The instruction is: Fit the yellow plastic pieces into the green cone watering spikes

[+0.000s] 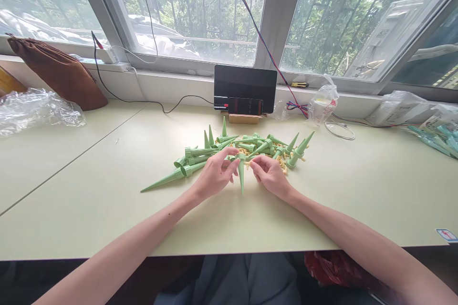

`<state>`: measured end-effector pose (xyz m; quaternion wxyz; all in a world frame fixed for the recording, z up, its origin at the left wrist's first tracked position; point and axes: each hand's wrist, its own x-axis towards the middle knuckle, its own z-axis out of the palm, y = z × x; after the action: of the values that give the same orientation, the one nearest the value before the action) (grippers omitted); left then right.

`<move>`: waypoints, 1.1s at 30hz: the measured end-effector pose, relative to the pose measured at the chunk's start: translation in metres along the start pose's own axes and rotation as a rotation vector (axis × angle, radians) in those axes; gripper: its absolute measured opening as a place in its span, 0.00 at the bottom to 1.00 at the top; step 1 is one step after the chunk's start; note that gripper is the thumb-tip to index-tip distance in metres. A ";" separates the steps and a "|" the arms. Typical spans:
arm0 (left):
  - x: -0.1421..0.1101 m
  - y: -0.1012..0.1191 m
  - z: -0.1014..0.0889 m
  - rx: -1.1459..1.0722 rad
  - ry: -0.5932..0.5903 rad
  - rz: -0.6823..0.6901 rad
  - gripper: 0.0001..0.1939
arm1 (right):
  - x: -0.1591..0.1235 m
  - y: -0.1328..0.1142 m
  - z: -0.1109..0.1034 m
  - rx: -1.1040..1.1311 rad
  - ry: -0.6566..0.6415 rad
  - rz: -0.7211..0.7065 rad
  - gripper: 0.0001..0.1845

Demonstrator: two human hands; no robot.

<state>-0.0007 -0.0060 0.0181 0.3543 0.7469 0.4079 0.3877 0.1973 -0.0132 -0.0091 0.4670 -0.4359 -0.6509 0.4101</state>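
Observation:
My left hand [219,171] pinches a green plastic spike [242,176] by its wide collar, with the tapered tip pointing down towards me. Close beside it, my right hand [270,174] is closed on a small yellow valve piece [247,165], held between thumb and fingertips near the spike's collar. Whether the two pieces touch is too small to tell. Behind both hands lies a pile of green spikes [200,151], some upright and some on their sides. Several small yellow pieces [285,170] show among the spikes at the right of the pile.
Behind the pile, a black tablet [245,81] and a phone [245,106] lean on a cardboard stand [244,118]. Cables run along the window sill. A brown bag [59,74] and clear plastic wrap [37,110] lie at left; bagged items [438,128] sit at right.

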 end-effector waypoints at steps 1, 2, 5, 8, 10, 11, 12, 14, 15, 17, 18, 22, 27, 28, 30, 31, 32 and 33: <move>0.000 0.000 -0.001 -0.004 0.009 0.021 0.13 | 0.000 0.000 -0.001 0.010 0.015 0.001 0.16; 0.000 0.000 -0.002 0.007 0.016 0.053 0.13 | 0.000 0.000 -0.001 0.018 0.027 0.001 0.17; 0.001 -0.005 -0.003 0.095 0.011 0.169 0.16 | 0.001 0.001 -0.001 0.023 0.040 -0.005 0.19; 0.000 -0.010 0.000 0.157 -0.024 0.191 0.17 | 0.000 0.001 0.000 0.020 0.019 -0.017 0.19; 0.000 -0.013 0.002 0.181 -0.039 0.172 0.14 | -0.001 0.001 0.001 0.006 -0.004 -0.031 0.19; 0.000 -0.014 0.003 0.190 -0.045 0.163 0.12 | -0.001 0.001 0.001 -0.006 -0.015 -0.041 0.19; 0.000 -0.014 0.003 0.196 -0.051 0.156 0.11 | -0.002 0.001 0.002 -0.023 -0.022 -0.050 0.19; 0.000 -0.016 0.004 0.208 -0.054 0.154 0.10 | -0.001 0.001 0.002 -0.066 -0.024 -0.060 0.20; 0.000 -0.016 0.004 0.217 -0.047 0.157 0.10 | -0.001 0.001 0.002 -0.085 -0.017 -0.059 0.20; 0.000 -0.018 0.003 0.236 -0.028 0.159 0.09 | 0.000 0.002 0.002 -0.109 0.013 -0.056 0.19; 0.000 -0.019 0.003 0.243 -0.020 0.157 0.09 | 0.000 0.002 0.001 -0.111 0.033 -0.058 0.18; 0.001 -0.020 0.002 0.273 -0.019 0.143 0.10 | 0.000 0.001 0.000 -0.127 0.123 -0.127 0.16; 0.000 -0.016 0.002 0.348 -0.045 0.162 0.09 | -0.004 -0.004 0.002 -0.221 0.118 -0.253 0.16; -0.001 -0.016 0.002 0.349 -0.052 0.167 0.09 | -0.005 -0.005 0.003 -0.235 0.102 -0.254 0.16; -0.002 -0.015 0.002 0.345 -0.070 0.172 0.08 | -0.006 -0.004 0.005 -0.263 0.071 -0.246 0.15; -0.002 -0.015 0.003 0.342 -0.079 0.174 0.08 | -0.006 -0.004 0.006 -0.280 0.058 -0.247 0.14; -0.002 -0.016 0.003 0.340 -0.085 0.173 0.08 | -0.006 -0.003 0.007 -0.297 0.049 -0.255 0.14; -0.002 -0.016 0.003 0.337 -0.091 0.170 0.09 | -0.006 -0.002 0.007 -0.310 0.044 -0.265 0.15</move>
<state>-0.0039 -0.0021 0.0023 0.2085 0.8442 0.3860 0.3081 0.1913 -0.0200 -0.0106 0.4580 -0.4222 -0.7476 0.2304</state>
